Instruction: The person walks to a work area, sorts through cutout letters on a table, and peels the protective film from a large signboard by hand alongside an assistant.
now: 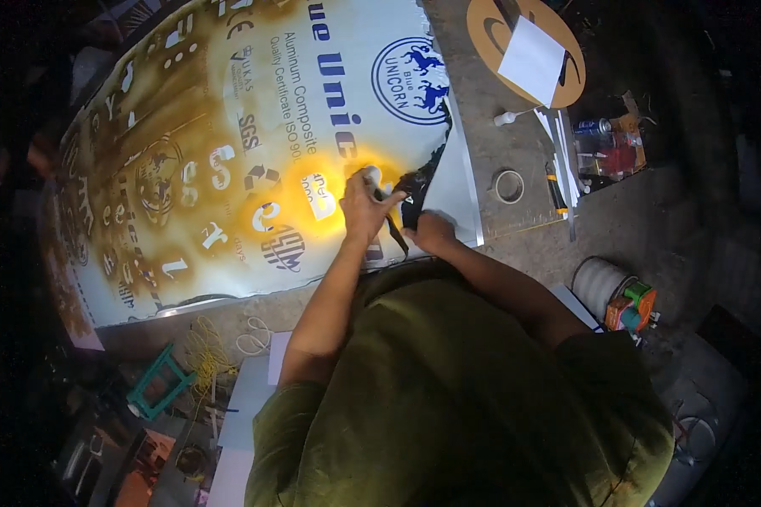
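Large pale sheet (228, 106) with blue lettering and brown-tinted patches fills the far left and centre; work gathered at its near right part. Left hand (364, 209) over the yellow-lit patch, fingers bent at a small whitish piece (373, 174), thumb reaching right toward a crumpled black film (418, 181). Whether they pinch or merely press, cannot tell. Right hand (432, 231) just right of it, at the near end of the film; its fingertips are hidden, so cannot tell if they are closed on anything. Film sits between the hands, running toward the sheet's ragged right margin, with a dark strip (397, 240) hanging toward the near edge. Step in hand, by my reading: handling the loose film close to the lettering. Next move seems to call for a sure hold on the film and a light left hand, lest the thin material tear or the tinted surface smear. To the right, on the grey surface: tape roll (496, 189), yellow-and-black cutter (555, 193), small white bottle (505, 118). Far right, a round brown board (484, 32) under white paper (531, 61).
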Motion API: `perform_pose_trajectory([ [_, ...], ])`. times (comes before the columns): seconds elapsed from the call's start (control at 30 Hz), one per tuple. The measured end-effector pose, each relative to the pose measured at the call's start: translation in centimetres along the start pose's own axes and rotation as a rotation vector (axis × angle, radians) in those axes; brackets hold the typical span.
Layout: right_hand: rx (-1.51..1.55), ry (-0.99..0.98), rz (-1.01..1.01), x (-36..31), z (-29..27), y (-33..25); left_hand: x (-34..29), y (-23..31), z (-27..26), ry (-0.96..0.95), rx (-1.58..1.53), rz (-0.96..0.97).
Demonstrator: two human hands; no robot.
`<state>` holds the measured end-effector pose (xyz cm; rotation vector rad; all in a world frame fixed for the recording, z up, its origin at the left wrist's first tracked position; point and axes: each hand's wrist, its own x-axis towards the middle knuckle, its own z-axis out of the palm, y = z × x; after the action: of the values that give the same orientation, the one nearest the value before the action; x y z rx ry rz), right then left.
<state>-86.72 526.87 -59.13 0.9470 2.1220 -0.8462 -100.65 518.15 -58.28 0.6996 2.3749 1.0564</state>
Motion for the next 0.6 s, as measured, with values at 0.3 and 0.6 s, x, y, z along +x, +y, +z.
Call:
perform_pose_trajectory([
  [0.3,0.020,0.122,0.010,2.3,2.6,3.0,-8.7,-6.5,-8.4,-0.033,0.292,0.124],
  [0.6,-0.033,0.066,-0.125,2.9,2.1,2.9,-11.8,-10.0,-6.2,-0.152,0.379,-0.015],
])
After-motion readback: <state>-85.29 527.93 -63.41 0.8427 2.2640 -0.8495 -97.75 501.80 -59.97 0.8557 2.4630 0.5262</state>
